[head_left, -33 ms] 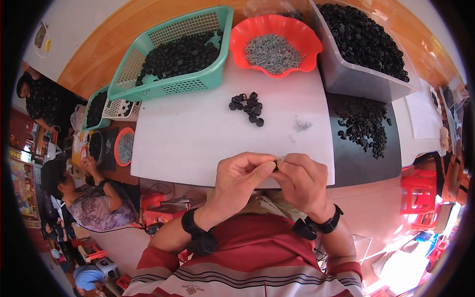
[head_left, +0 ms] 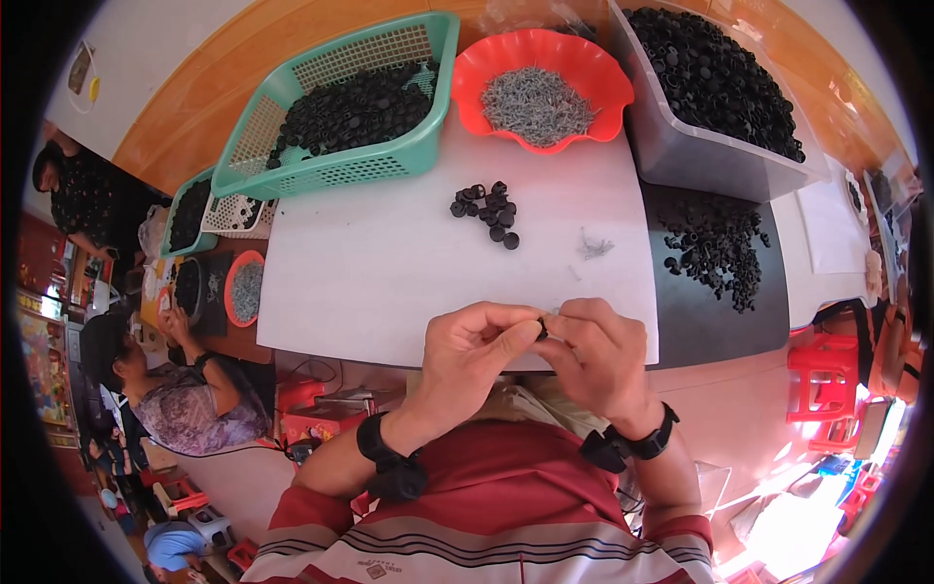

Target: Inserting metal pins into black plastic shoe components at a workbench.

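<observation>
Evidently, a small black part point(head_left: 542, 329) is held over the near edge of the white-topped bench point(head_left: 370, 273), low and central, presumably so that it can be looked at closely and reached from both sides. By the left hand point(head_left: 472, 350) it is pinched between thumb and forefinger, a grip probably chosen because so little surface is offered by a piece this small. By the right hand point(head_left: 603, 355), curled narrow, it is met from the opposite side; whether anything is gripped between those fingertips cannot be told, as they are largely hidden. Beyond, a loose cluster of black caps point(head_left: 497, 216) and a sparse heap of grey pins point(head_left: 593, 247) are laid on the white surface, likely so that single pieces can be picked out easily against it. Larger stocks are lined along the far side: black pieces point(head_left: 360, 107) in a green basket point(head_left: 443, 88), more pins point(head_left: 535, 102) in a red bowl point(head_left: 471, 92), and black rings point(head_left: 720, 88) in a grey bin point(head_left: 700, 170), perhaps so that scattering is prevented. To the right, small black bits point(head_left: 725, 253) are spread on a dark surface point(head_left: 710, 341), possibly to avoid mixing.
</observation>
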The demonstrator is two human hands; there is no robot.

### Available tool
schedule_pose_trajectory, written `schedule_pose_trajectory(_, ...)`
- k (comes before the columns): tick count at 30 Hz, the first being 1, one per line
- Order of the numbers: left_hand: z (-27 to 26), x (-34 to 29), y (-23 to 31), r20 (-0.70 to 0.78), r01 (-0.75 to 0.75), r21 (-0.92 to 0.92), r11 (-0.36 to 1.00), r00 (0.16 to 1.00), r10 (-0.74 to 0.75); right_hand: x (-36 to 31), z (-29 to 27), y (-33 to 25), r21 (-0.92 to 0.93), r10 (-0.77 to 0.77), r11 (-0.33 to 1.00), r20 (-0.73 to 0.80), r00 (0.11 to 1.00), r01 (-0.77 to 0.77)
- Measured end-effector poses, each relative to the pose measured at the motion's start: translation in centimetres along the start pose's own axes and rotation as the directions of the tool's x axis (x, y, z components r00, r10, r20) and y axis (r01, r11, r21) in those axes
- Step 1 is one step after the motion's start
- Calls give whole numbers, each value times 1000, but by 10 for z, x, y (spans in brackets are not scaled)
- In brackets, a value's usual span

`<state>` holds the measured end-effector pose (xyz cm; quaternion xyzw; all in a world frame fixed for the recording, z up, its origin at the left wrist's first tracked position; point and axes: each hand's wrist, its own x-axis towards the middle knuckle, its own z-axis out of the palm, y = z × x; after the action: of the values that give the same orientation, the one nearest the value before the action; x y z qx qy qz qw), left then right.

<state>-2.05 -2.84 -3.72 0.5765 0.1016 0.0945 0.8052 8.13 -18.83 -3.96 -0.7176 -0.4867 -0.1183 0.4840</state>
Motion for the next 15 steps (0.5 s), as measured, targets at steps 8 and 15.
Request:
schedule_pose_trajectory(8,-13,2,-1,-125,-122,133,984,982,139,11,-21,25,-320,193,935,91,977,-155)
schedule_pose_trajectory(15,-20,6,2,-99,-163,191,968,978,184,24,-8,24,-522,224,848,200,954,-90)
